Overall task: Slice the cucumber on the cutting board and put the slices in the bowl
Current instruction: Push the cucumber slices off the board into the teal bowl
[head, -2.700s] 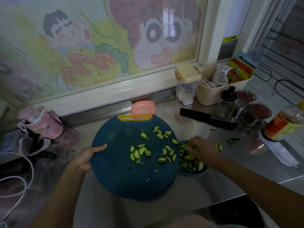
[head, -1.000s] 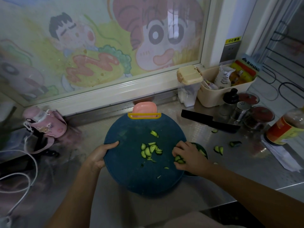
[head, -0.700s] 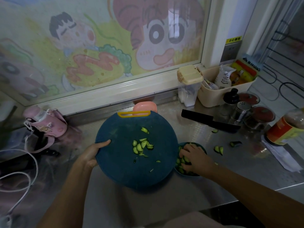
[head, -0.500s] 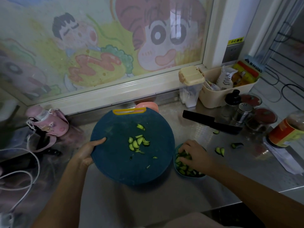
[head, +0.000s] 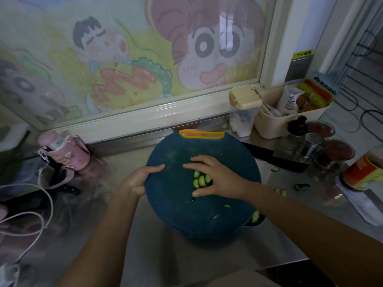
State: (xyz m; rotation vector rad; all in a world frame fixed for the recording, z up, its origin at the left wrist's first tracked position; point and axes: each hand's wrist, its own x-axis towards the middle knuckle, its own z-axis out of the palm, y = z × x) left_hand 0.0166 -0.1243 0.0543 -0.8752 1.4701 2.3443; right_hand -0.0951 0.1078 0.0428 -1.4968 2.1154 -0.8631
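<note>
A round dark teal cutting board [head: 176,216] with a yellow handle is held over the steel counter. My left hand [head: 141,179] grips its left rim, thumb on top. My right hand [head: 215,179] lies on the board with fingers spread over a small heap of cucumber slices [head: 200,180]. A few green bits [head: 227,206] lie lower on the board. The bowl [head: 256,219] is mostly hidden under the board's lower right edge, with slices showing inside it.
A black knife [head: 277,158] lies on the counter behind the board. Loose cucumber pieces [head: 280,191] are to the right. Jars, a shaker [head: 310,146], a bottle [head: 366,172] and a beige bin [head: 290,117] crowd the right. A pink bottle [head: 62,152] and white cable [head: 31,216] are left.
My right hand left the bowl and came up onto the board over the remaining slices. The board shifted right so that it covers most of the bowl.
</note>
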